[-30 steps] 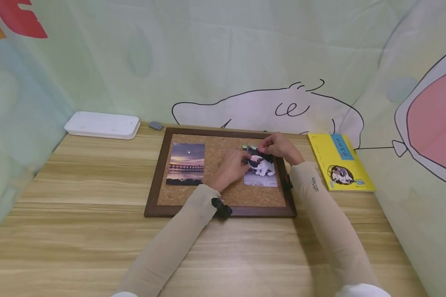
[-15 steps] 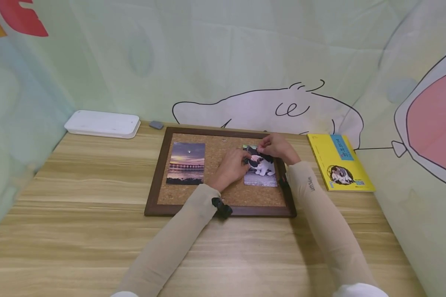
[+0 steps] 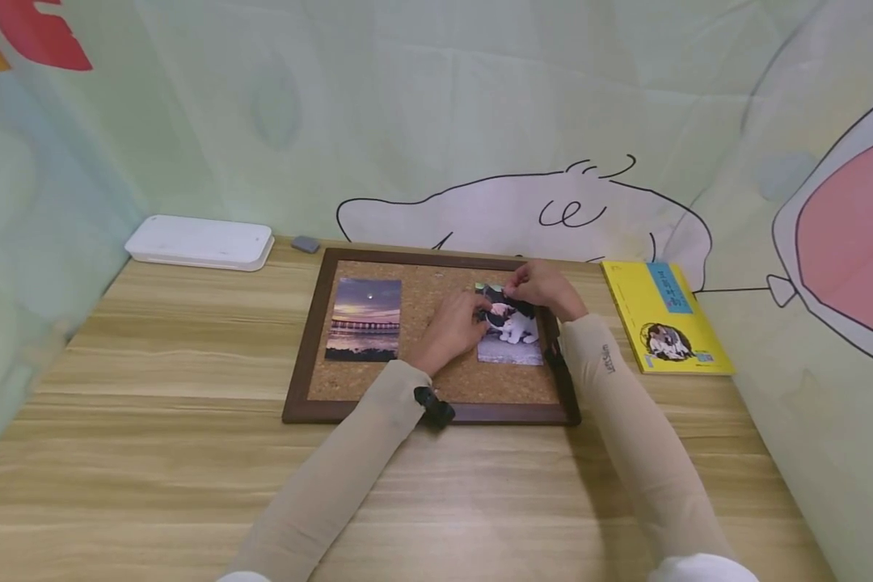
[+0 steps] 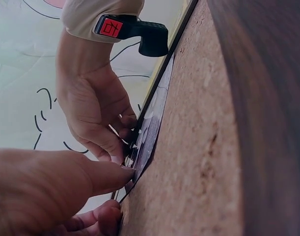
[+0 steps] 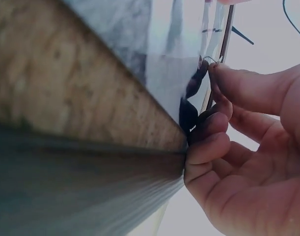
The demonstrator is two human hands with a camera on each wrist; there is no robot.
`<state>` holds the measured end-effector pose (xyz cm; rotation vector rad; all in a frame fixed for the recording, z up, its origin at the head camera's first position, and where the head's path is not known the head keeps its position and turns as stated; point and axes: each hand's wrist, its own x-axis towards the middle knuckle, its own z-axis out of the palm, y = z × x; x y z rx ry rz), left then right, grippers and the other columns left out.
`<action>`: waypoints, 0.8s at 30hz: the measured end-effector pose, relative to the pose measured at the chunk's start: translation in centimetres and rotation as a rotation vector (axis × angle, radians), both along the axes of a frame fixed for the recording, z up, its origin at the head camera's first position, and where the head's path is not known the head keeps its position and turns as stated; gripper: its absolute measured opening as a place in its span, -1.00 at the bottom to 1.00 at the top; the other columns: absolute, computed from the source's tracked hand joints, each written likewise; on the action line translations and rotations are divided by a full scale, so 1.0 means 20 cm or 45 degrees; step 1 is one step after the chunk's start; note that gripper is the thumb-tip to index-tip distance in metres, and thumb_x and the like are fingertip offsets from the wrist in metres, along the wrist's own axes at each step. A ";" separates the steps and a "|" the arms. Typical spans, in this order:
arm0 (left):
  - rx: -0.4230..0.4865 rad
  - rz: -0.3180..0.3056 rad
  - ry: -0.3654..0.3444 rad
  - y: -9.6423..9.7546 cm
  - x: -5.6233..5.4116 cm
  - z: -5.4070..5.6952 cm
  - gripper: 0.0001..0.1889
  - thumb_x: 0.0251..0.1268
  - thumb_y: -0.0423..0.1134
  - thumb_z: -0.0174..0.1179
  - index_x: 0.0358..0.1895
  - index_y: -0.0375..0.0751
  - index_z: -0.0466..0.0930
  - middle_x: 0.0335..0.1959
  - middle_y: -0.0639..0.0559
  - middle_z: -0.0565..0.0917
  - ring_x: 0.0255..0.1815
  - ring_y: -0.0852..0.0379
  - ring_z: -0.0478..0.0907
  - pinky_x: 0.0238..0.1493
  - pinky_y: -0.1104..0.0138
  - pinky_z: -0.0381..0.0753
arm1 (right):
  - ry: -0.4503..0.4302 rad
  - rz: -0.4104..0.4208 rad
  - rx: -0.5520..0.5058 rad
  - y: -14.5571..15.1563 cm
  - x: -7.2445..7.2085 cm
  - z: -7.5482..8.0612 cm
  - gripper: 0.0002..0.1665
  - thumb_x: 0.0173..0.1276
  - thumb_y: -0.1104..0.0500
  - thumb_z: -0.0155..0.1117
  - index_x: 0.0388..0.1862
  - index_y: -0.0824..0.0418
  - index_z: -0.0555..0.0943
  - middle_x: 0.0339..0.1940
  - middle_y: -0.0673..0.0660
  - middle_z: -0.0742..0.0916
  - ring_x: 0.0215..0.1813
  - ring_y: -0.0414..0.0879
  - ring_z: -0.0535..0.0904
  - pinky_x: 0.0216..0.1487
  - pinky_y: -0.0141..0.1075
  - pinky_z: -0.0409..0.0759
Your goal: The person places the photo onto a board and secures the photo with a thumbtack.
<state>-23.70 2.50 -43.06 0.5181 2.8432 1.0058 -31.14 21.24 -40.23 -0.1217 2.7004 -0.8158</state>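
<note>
A photo print of a black-and-white cat (image 3: pixel 512 339) lies on the right part of a framed corkboard (image 3: pixel 436 380). My left hand (image 3: pixel 451 327) rests on the photo's left edge; its thumb (image 4: pixel 108 174) touches the glossy surface. At the photo's upper part, my right hand (image 3: pixel 546 289) pinches a tiny, pale thumbtack (image 5: pixel 211 59) between thumb and forefinger. Most of the tack is hidden by the fingertips. A sunset pier photo (image 3: pixel 364 331) lies on the board's left part, with a small shiny thumbtack (image 3: pixel 369 296) near its top.
A white oblong case (image 3: pixel 200 242) and a small grey block (image 3: pixel 305 244) stand at the table's back left. Right of the board lies a yellow book (image 3: pixel 665 319). A printed fabric backdrop (image 3: pixel 436 121) closes off the back and sides of the wooden table (image 3: pixel 153 453).
The right hand and forearm have shifted very slightly to the left at the photo's top. My left hand stays where it was, and both photos keep their places.
</note>
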 end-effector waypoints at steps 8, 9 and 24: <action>-0.003 -0.006 -0.001 -0.02 0.00 0.00 -0.67 0.51 -0.28 0.34 0.25 -0.23 0.74 0.23 -0.20 0.73 0.33 -0.16 0.57 0.40 0.01 0.55 | 0.037 -0.010 -0.061 -0.02 0.02 -0.01 -0.87 0.48 0.21 0.38 -0.12 0.25 0.65 -0.21 0.09 0.64 -0.18 -0.06 0.49 -0.19 -0.30 0.43; -0.001 -0.006 0.001 -0.02 0.00 0.00 -0.67 0.51 -0.28 0.34 0.25 -0.23 0.75 0.23 -0.20 0.74 0.33 -0.16 0.57 0.39 0.01 0.55 | 0.052 0.002 -0.050 -0.03 0.02 -0.01 -0.88 0.47 0.22 0.39 -0.13 0.25 0.65 -0.23 0.08 0.64 -0.20 -0.07 0.49 -0.20 -0.30 0.43; 0.076 -0.043 -0.008 -0.08 0.00 0.01 -0.66 0.52 -0.28 0.32 0.26 -0.26 0.73 0.08 -0.18 0.79 0.07 -0.07 0.67 0.13 0.09 0.66 | 0.103 0.060 -0.028 0.00 0.04 -0.02 -0.78 0.55 0.12 0.28 -0.02 0.25 0.68 -0.03 0.20 0.71 -0.08 0.02 0.57 -0.10 -0.22 0.53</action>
